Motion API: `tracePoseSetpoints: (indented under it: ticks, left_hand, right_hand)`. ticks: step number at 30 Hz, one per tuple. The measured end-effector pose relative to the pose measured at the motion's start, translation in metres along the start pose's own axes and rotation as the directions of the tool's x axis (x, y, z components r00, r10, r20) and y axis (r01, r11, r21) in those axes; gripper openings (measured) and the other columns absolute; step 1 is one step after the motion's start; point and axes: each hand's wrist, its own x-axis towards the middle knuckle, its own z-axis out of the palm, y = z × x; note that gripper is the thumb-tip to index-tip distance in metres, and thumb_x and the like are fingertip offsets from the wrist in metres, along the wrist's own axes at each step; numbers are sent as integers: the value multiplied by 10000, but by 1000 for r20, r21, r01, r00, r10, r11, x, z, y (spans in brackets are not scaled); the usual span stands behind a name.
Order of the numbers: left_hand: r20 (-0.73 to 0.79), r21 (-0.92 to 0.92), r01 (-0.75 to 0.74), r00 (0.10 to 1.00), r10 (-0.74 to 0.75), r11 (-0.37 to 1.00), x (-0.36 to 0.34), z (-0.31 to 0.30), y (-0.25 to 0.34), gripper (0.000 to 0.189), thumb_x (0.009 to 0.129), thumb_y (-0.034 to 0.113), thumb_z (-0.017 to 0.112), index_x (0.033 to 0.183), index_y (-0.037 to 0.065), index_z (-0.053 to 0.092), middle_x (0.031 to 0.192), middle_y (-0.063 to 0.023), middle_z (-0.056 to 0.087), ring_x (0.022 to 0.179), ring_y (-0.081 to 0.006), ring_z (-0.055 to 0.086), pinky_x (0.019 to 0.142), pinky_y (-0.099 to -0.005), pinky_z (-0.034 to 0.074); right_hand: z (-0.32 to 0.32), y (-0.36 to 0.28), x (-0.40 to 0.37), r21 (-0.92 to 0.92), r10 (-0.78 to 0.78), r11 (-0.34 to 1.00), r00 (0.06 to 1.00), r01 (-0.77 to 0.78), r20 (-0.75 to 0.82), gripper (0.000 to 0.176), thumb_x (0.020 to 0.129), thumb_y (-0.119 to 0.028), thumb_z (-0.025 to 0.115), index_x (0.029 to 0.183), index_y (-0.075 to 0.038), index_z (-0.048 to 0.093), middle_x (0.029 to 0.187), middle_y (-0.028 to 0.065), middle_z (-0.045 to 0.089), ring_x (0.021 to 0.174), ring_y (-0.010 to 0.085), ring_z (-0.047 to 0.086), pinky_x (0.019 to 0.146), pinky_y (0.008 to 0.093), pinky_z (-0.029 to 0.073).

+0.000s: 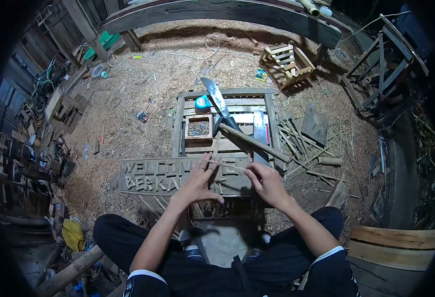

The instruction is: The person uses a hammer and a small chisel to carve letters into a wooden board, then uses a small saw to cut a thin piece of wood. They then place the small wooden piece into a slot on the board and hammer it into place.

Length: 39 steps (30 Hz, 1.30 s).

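The left hand (197,182) lies released on my feed, its fingers spread and pressed flat on a wooden sign board (143,178), with the raised forefinger reaching up to a thin wooden strip (230,166). The right hand (266,182) sits just beside it on the right, its fingertips pinched together on the right end of that strip. The strip lies almost level across the middle of the board, over the carved letters, and runs between the two hands. The board rests across the near edge of a slatted wooden pallet (178,123), right in front of the seated person's knees. I can read WELCOME in its top row and BERKA at the start of the lower row. The hands hide the rest.

Farther off on the pallet I see a machete (216,98) with its blade pointing to the far side. A long wooden stick (257,144) lies slanted from the machete's handle towards the near right. Left of the handle stands a small open wooden box (198,119), though I cannot make out its contents. A blue tape roll (202,102) sits just beyond the box. A slatted crate (287,63) stands tilted well apart at the far right, on the sawdust-covered ground (128,114).
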Motion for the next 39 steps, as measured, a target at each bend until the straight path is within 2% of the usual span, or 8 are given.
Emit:
tracePoseSetpoints:
  ticks: [6,11,14,18,28,30,34,39]
  left_hand:
    - [-265,-181,76,956,-123,981,-4,-10,18,1158,730,483,920,1623,29,340,1550,-187,509,1463,-372,437,1193,-497,348]
    - [-410,-494,-37,891,-195,869,-16,-35,50,310,923,141,788,1226,75,768,1188,-101,767,1164,-283,690,1049,-403,475]
    - [-164,-686,224,879,-447,692,-31,-52,67,317,930,155,787,1240,93,762,1141,-110,777,1087,-280,717,980,-384,514]
    - [-304,-266,-44,952,-40,963,-36,-45,65,326,919,191,790,1227,87,758,1083,-129,780,946,-294,734,894,-401,523]
    - [-92,-577,14,992,-82,817,-38,8,86,283,923,156,699,1186,49,706,1114,-170,709,1068,-355,662,968,-441,469]
    - [-98,-339,-14,995,-21,941,-44,3,92,322,917,159,724,1228,75,710,1169,-148,721,1165,-318,632,1068,-440,426]
    - [-134,-256,109,980,-147,960,-43,-4,86,318,939,203,730,1237,93,718,1219,-126,717,1215,-305,610,1076,-439,415]
    - [-306,-159,175,927,-217,972,-42,2,61,293,928,189,736,1197,72,722,1277,-115,692,1296,-331,563,1111,-476,414]
  right_hand:
    - [1,9,-18,211,-8,977,996,-11,90,214,1044,-162,577,1163,2,647,956,236,697,926,429,689,808,484,526]
    - [-5,-4,-14,251,78,957,963,-145,258,223,1035,-169,622,1184,-11,672,906,200,707,836,341,696,752,418,530]
    - [-4,-6,-9,239,-40,971,980,-8,196,198,1004,-169,687,1118,-10,715,873,168,715,777,262,685,716,382,524]
    - [-7,-23,-7,283,-10,958,980,-48,198,183,972,-168,739,1044,0,745,876,136,743,777,206,694,716,351,531]
    - [28,-33,-37,393,-122,912,992,117,-12,152,1022,-109,700,1036,40,717,1011,64,733,895,106,679,810,264,556]
    - [28,-38,-45,594,145,798,989,-106,-18,181,1002,-145,720,1073,21,720,963,104,742,835,178,718,766,311,566]
    - [9,-42,-30,-21,-282,959,948,282,-146,167,962,-64,716,1127,-39,713,919,151,722,794,299,737,697,371,583]
    - [43,3,-22,-208,-243,946,969,248,51,319,851,6,669,1152,-85,719,1110,159,649,946,350,703,767,447,577]
